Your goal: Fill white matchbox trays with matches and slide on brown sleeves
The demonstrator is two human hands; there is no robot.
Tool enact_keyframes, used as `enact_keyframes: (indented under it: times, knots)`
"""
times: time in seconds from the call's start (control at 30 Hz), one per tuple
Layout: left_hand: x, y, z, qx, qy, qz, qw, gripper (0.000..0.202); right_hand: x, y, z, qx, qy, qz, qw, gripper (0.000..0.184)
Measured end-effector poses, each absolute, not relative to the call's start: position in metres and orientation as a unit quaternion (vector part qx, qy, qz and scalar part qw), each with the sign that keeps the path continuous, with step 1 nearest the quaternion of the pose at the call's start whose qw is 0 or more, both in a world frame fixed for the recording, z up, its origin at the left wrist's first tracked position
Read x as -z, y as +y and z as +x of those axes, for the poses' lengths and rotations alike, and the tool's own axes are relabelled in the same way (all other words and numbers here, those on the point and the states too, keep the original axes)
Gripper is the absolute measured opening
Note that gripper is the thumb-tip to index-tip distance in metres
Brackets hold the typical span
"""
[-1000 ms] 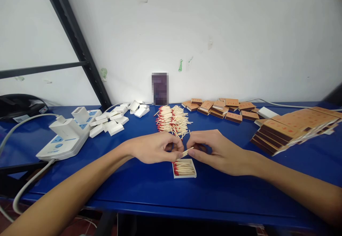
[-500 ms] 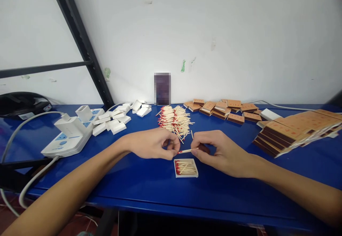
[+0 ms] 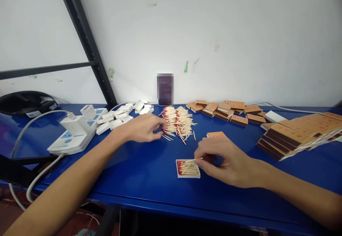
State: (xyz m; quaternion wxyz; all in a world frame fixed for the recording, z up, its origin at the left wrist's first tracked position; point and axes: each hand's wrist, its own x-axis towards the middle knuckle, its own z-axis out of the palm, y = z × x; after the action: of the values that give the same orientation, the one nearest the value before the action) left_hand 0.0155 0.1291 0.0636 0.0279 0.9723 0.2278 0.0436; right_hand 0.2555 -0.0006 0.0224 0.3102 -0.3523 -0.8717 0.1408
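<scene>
My left hand point(image 3: 145, 127) is at the left edge of a heap of red-tipped matches point(image 3: 181, 122), its curled fingers touching the matches and its thumb a little apart from them. My right hand point(image 3: 227, 161) pinches a match point(image 3: 192, 161) between thumb and forefinger, over the right rim of a small white matchbox tray point(image 3: 187, 176). Inside that tray lie several matches, heads to the left. A tan matchbox cover point(image 3: 216, 134) shows partly behind my right hand.
White empty trays point(image 3: 117, 116) lie at the back left, beside a power strip point(image 3: 80, 129) with plugs and cables. Tan matchboxes point(image 3: 232, 111) are scattered at the back right, and a stack of covers point(image 3: 296, 132) stands at right. A dark phone-like panel point(image 3: 165, 88) leans on the wall.
My left hand has left the match held in front of the tray and moved back and left to the heap. My right hand has come down to the tray's right side with a match.
</scene>
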Motion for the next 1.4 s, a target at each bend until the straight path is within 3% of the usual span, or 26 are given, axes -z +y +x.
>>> enact_keyframes:
  times: [0.4, 0.67, 0.93, 1.1, 1.4]
  knots:
    - [-0.048, 0.132, 0.021, 0.003, 0.199, 0.979, 0.05, 0.012, -0.015, 0.004, 0.255, -0.106, -0.885, -0.313, 0.328, 0.017]
    - [-0.05, 0.125, 0.024, 0.036, 0.223, 0.97, 0.093, 0.009, -0.017, 0.005, 0.254, -0.049, -0.907, -0.309, 0.283, 0.02]
    - [-0.049, 0.122, 0.022, 0.03, 0.231, 0.971, 0.053, 0.008, -0.017, 0.003, 0.254, -0.004, -0.909, -0.324, 0.262, 0.027]
    - [-0.052, 0.123, 0.024, 0.012, 0.188, 0.98, 0.061, 0.008, -0.01, 0.013, 0.257, 0.017, -0.867, -0.408, 0.285, 0.027]
    - [-0.053, 0.122, 0.024, -0.066, 0.138, 0.988, -0.008, 0.013, -0.006, 0.032, 0.242, 0.055, -0.812, -0.539, 0.218, 0.024]
